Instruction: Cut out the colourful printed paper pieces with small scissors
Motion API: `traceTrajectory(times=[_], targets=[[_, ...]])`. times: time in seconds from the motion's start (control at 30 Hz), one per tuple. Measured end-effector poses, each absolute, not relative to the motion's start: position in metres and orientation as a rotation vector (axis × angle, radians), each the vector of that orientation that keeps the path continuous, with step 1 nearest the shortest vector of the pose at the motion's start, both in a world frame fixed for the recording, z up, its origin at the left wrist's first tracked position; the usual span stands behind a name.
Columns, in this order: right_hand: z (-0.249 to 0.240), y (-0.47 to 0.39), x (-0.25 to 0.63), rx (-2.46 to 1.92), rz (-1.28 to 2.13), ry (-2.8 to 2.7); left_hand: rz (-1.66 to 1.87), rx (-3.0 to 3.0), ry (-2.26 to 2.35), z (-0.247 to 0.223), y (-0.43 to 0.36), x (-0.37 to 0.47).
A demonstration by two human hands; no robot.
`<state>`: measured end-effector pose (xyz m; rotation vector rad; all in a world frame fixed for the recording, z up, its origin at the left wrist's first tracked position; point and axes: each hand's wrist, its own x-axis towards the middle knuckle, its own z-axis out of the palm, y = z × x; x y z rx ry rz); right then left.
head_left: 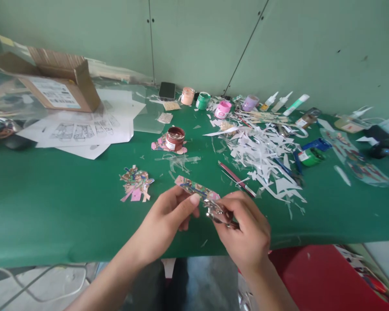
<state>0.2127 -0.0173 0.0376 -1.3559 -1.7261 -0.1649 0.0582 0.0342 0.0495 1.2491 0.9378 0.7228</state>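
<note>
My left hand (173,209) pinches a thin patterned strip (197,187) with pink ends between thumb and fingers, above the front of the table. Closed around the brown handles of a hole punch (218,212) is my right hand (246,222). The punch's shiny metal head meets the near edge of the strip by its right end; whether the strip sits inside the jaws I cannot tell. To the left lies a small pile of similar patterned pieces (136,183), some pink-ended. Beyond my hands, an open jar of brown paint (175,139) stands on another patterned piece (158,144).
White paper scraps (262,151) spread over the right of the green table (84,216), with a dark red pen (236,178) beside them. Paint jars (203,100) and glue bottles line the back. A cardboard box (64,86) and printed sheets (84,129) occupy the left.
</note>
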Motion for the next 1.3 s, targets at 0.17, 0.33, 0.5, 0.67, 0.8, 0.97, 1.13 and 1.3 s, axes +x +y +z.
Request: traceTrajectory(times=[0.17, 0.33, 0.5, 0.67, 0.8, 0.97, 1.13, 1.3], targets=[[0.031, -0.023, 0.228, -1.466, 0.152, -1.698, 0.75, 1.363, 1.161, 0.044, 0.039, 0.058], [0.031, -0.021, 0.253, -1.746, 0.202, -1.846, 0.679, 1.508, 1.363, 0.038, 0.052, 0.063], [0.026, -0.016, 0.26, -1.865, 0.083, -1.96, 0.493, 1.797, 1.559, 0.038, 0.058, 0.075], [0.026, -0.015, 0.258, -1.897, 0.079, -1.937, 0.441, 1.786, 1.611, 0.039, 0.062, 0.078], [0.026, -0.017, 0.259, -1.896, 0.078, -1.913, 0.436, 1.794, 1.623, 0.039, 0.061, 0.078], [0.025, -0.018, 0.257, -1.89, 0.041, -1.916, 0.38, 1.903, 1.66, 0.039, 0.06, 0.085], [0.024, -0.018, 0.256, -1.898, -0.009, -1.926, 0.315, 1.964, 1.676, 0.04, 0.059, 0.089], [0.024, -0.018, 0.255, -1.9, -0.017, -1.943, 0.241, 2.018, 1.74, 0.041, 0.054, 0.092]])
